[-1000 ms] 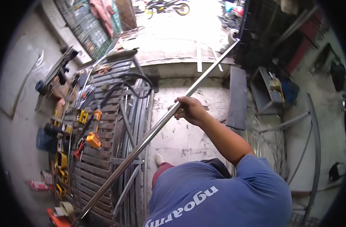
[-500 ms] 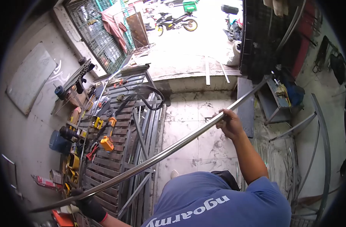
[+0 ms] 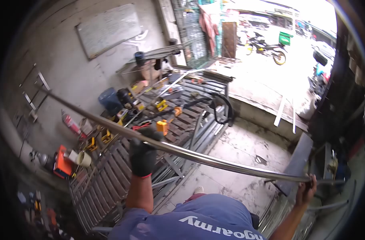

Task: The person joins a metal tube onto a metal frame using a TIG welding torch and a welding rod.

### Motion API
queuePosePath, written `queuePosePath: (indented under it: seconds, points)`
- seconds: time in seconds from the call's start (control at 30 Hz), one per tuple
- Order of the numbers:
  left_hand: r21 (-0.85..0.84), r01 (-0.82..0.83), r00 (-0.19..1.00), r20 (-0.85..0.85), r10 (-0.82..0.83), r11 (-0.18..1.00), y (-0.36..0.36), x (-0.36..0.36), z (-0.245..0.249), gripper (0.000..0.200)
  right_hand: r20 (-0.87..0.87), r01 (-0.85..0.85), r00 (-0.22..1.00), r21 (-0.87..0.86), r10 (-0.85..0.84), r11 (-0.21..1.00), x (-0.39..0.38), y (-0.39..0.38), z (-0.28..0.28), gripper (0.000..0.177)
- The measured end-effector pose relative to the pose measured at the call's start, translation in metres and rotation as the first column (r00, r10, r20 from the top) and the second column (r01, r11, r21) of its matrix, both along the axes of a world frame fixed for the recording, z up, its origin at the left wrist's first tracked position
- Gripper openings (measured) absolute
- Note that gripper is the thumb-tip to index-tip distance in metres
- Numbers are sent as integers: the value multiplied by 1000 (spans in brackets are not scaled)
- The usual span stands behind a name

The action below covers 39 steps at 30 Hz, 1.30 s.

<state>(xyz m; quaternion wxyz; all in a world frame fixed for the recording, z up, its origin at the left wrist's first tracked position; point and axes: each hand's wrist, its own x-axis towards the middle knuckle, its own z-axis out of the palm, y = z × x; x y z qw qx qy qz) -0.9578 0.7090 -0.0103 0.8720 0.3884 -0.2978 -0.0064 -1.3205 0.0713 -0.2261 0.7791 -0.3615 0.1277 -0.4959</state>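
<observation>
A long, shiny metal tube [image 3: 218,163] crosses the head view, from the wall at upper left down to the right. My left hand [image 3: 143,157], in a black glove with a red cuff, is closed around it near the middle, over the slatted metal workbench [image 3: 98,176]. Bare, my right hand [image 3: 306,190] grips the tube close to its right end, with the fingers wrapped round it. Just beyond my left hand, an orange power tool [image 3: 162,127] lies on the slats.
Tools and yellow cases crowd the bench's wall side, near a blue container [image 3: 109,100] and a fire extinguisher [image 3: 71,123]. Metal lengths lie along the bench's near side. A raised doorway step [image 3: 262,116] leads outside, where a motorcycle [image 3: 266,49] stands. A grey plank [image 3: 296,160] leans at right.
The view has turned left. The tube has swung round: its left end is now raised toward the wall and its right end lowered. My left hand has come nearer the tube's middle; both hands still hold it.
</observation>
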Motion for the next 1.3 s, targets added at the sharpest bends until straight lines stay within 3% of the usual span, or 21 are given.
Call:
queuePosePath:
  seconds: [0.03,0.1,0.17,0.27,0.37,0.4,0.5,0.53,0.63,0.67,0.73,0.8,0.87,0.9,0.97,1.03,1.17,1.2,1.3]
  points:
    - [-4,27,1000,4,-27,1000,-10,0,3,68,-26,68,997,29,-67,997,-6,5,1,32]
    - [25,45,998,33,-46,999,-28,3,9,72,-3,-38,999,-39,38,999,-31,-19,-34,34]
    - [67,52,996,62,-56,996,-37,9,9,69,-58,27,998,74,-23,997,-33,6,-16,22]
    - [103,35,994,97,-45,994,-54,13,9,65,-216,23,976,250,32,968,-55,17,-11,50]
    - [134,70,990,111,-85,988,-69,19,11,64,-226,97,974,323,-23,942,-75,16,-44,41]
    - [138,73,989,115,-90,988,-76,17,17,65,-279,194,954,307,-107,932,-58,53,-7,36]
    - [164,98,991,73,-111,982,-89,30,14,63,-197,69,980,352,2,933,-72,58,-29,32]
    - [178,74,994,60,-86,981,-95,32,15,63,-228,130,973,406,-37,905,-71,65,-32,29]
    - [223,34,994,97,-57,974,-114,44,16,64,-284,76,959,227,-8,971,-94,53,-98,30]
    - [242,41,991,110,-70,970,-119,47,19,64,-214,-44,967,386,136,921,-111,39,-119,36]
    - [345,-20,990,136,-29,938,-132,54,20,62,-187,42,982,397,36,917,-101,68,-103,26]
    - [332,13,991,121,-56,943,-144,65,15,59,-222,182,971,430,-92,884,-73,112,-51,24]
    - [275,94,991,64,-116,957,-161,69,13,56,-129,154,986,468,-105,870,-81,118,-64,21]
    - [268,59,997,28,-69,962,-169,74,7,58,-171,196,977,480,-128,855,-82,124,-60,20]
    - [142,232,972,8,-235,962,-180,82,4,59,-221,251,962,490,-160,835,-82,139,-48,20]
    - [242,230,969,31,-245,943,-194,72,18,70,-174,224,972,506,-156,833,-95,144,-63,21]
    - [226,248,968,-18,-251,942,-218,85,7,69,-200,286,957,540,-209,792,-104,162,-64,20]
    - [226,343,936,-1,-352,912,-224,91,10,70,-185,285,958,547,-218,787,-109,165,-71,20]
    - [267,304,950,-8,-313,915,-245,89,14,73,-172,311,950,553,-259,773,-120,174,-84,21]
